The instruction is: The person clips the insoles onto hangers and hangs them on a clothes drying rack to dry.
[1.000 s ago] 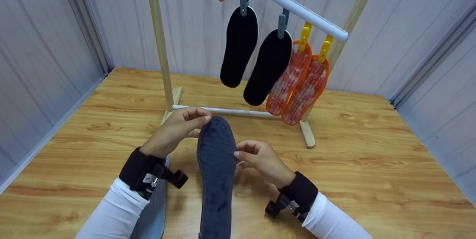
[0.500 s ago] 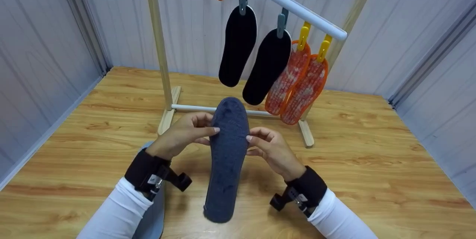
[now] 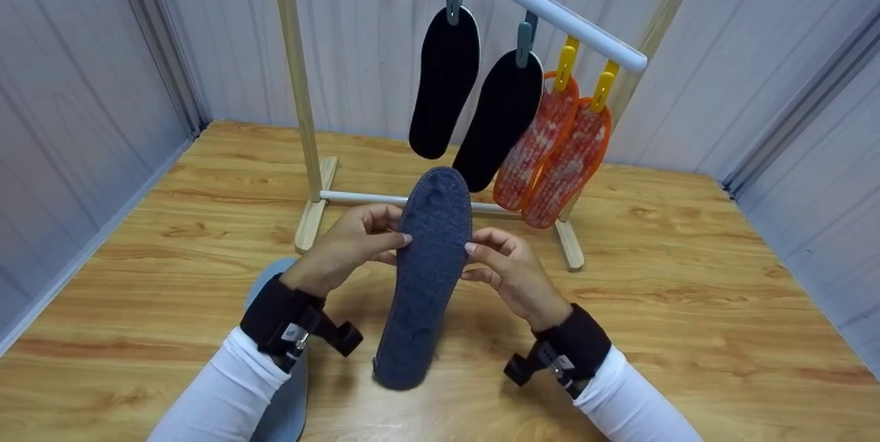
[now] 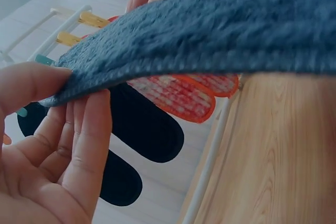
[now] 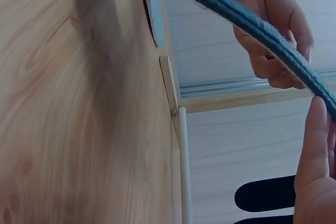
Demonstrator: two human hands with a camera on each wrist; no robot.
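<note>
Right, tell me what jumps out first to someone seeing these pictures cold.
The grey-blue fleecy insole in the middle, held above the wooden table, pinched at its edges by the left hand and the right hand. Behind it, on the drying rack, two black insoles and two orange insoles hang from coloured pegs.

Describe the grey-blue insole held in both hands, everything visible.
The grey-blue insole looks like fuzzy felt, foot-shaped, with a rounded toe end pointing up toward the drying rack. It is held above the wooden table, slightly bowed. The left hand and right hand pinch its opposite edges near the toe half; nothing else touches it.
</note>
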